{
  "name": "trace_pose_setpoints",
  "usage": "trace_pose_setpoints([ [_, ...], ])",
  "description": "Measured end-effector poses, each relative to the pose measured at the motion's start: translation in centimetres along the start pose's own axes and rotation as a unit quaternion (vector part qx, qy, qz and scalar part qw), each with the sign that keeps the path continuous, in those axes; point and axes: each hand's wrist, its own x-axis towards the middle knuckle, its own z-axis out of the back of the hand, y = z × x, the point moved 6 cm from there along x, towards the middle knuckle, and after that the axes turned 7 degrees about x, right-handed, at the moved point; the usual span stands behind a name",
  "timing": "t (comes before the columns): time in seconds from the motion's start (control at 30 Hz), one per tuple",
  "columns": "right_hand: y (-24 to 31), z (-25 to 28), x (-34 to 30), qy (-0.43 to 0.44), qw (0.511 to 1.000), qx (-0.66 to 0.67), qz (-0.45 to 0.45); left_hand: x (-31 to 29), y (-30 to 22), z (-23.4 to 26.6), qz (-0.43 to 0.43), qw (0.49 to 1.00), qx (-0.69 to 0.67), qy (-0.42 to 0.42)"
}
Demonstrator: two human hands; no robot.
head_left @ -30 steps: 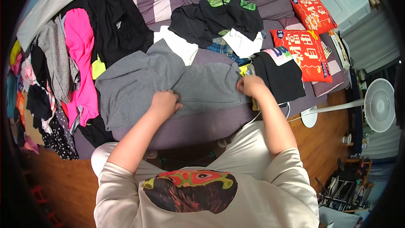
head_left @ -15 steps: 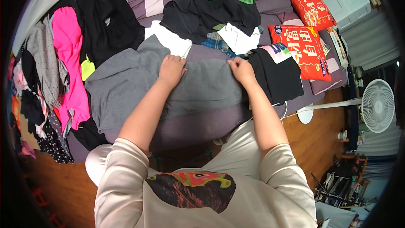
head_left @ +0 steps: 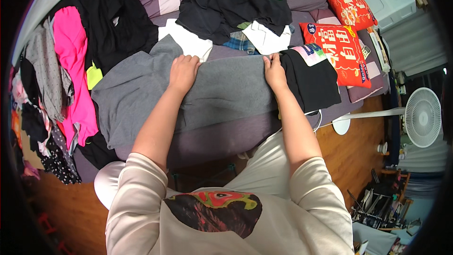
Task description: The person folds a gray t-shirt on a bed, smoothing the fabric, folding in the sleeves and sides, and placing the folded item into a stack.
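A grey garment (head_left: 226, 85) lies stretched across the sofa seat in front of me, its right part smoothed into a long band and its left part wider and looser. Its exact kind cannot be made out. My left hand (head_left: 184, 72) holds its far edge near the middle, fingers bent over the cloth. At the far right corner my right hand (head_left: 274, 71) pinches the same edge between thumb and fingers. Right beside that hand rests a folded black garment (head_left: 314, 82) with a pale printed patch. A white garment (head_left: 188, 42) lies just beyond my left hand.
Dark clothes with green patches (head_left: 236, 12) and another white piece (head_left: 266, 38) lie farther back. At left are a black garment (head_left: 115, 23), a pink one (head_left: 71, 42) and a heap of clothes. Two red cushions (head_left: 337, 52) sit at right, near a white fan (head_left: 423, 117).
Both hands have drawn the far edge of the grey garment slightly away from me, and its right part looks flatter and wider. My right hand has shifted slightly right.
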Motion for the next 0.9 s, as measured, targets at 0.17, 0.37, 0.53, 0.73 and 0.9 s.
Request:
trace_pose_setpoints([
  [0.17, -1.9, -0.8, -0.6, 0.219, 0.975, -0.031, -0.02, -2.2, -1.2, 3.9, -0.011, 0.995, -0.046, -0.082],
  [0.37, -1.9, -1.2, -2.0, 0.358, 0.92, -0.16, -0.021, -8.9, -1.4, 6.2, -0.029, 0.993, -0.103, 0.05],
  [0.53, -0.3, -0.4, -1.4, 0.228, 0.941, 0.251, -0.014, -11.3, -0.4, 5.0, -0.06, 0.993, -0.077, 0.071],
  [0.73, 0.0, 1.2, -2.3, 0.195, 0.939, 0.281, -0.04, -10.6, -2.0, 4.1, -0.114, 0.99, 0.005, 0.081],
  [0.9, -0.2, 0.8, -4.1, 0.373, 0.921, 0.004, -0.114, -10.7, -1.8, 4.1, -0.108, 0.989, 0.049, 0.091],
])
